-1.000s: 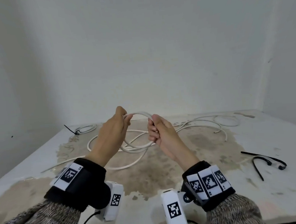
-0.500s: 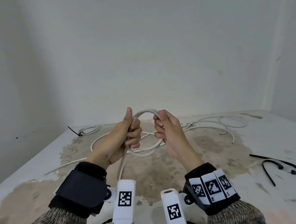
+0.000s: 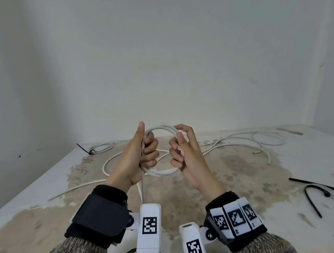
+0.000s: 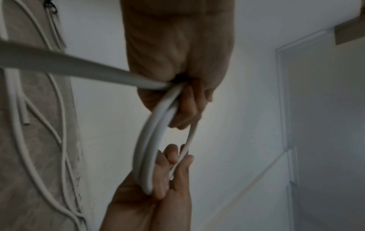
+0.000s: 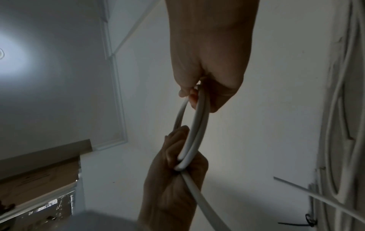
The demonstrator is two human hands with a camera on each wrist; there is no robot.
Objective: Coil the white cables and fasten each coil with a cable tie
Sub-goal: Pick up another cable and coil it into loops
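Observation:
I hold a small coil of white cable (image 3: pixel 161 172) upright above the table, between both hands. My left hand (image 3: pixel 144 153) grips the coil's left side, thumb pointing up, and a loose tail (image 3: pixel 143 188) hangs down from it toward my wrist. My right hand (image 3: pixel 180 151) holds the right side, fingers curled round the strands and thumb on top. The left wrist view shows the coil (image 4: pixel 152 140) running from the left hand (image 4: pixel 181 100) to the right hand (image 4: pixel 168 171). In the right wrist view the coil (image 5: pixel 194 132) spans both fists.
More loose white cable (image 3: pixel 241 143) sprawls over the stained table (image 3: pixel 214 186) behind my hands. A tied coil with a black tie (image 3: pixel 97 149) lies at the far left. Black cable ties (image 3: pixel 320 193) lie at the right.
The left hand has turned palm-inward with its thumb up, and both hands have risen a little. The coil's loop has tightened between them, and the tail now hangs straight down.

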